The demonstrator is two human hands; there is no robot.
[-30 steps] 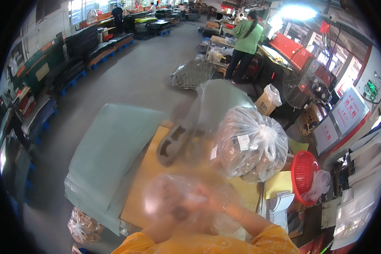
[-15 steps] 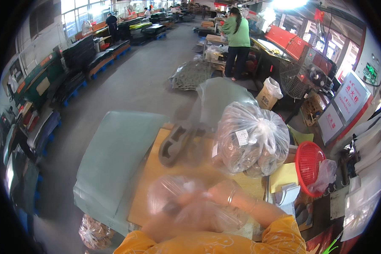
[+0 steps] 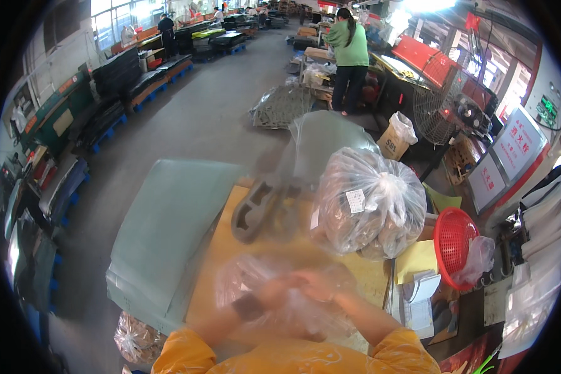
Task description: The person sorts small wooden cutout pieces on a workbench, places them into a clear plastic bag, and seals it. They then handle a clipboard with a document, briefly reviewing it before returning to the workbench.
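Observation:
A clear plastic bag lies crumpled on the yellowish board in front of me, and its film spreads under both wrists. My left hand, below a dark wristband, meets my right hand over the middle of the bag. Both hands look closed on its film, though haze and motion soften the fingers. What the bag holds is not clear. Just beyond it lie dark grey cut-out pieces with curved openings. To their right stands a big tied clear bag, full of brownish pieces, with a white label.
Green-grey sheets overlap the board's left side. On the right are a yellow paper, a notepad and a red plastic basket. A floor fan stands farther right. A person in green works beyond.
My hands have drawn together over the bag. The right forearm has swung left, and the left wristband has shifted slightly left. The large tied bag stays in place.

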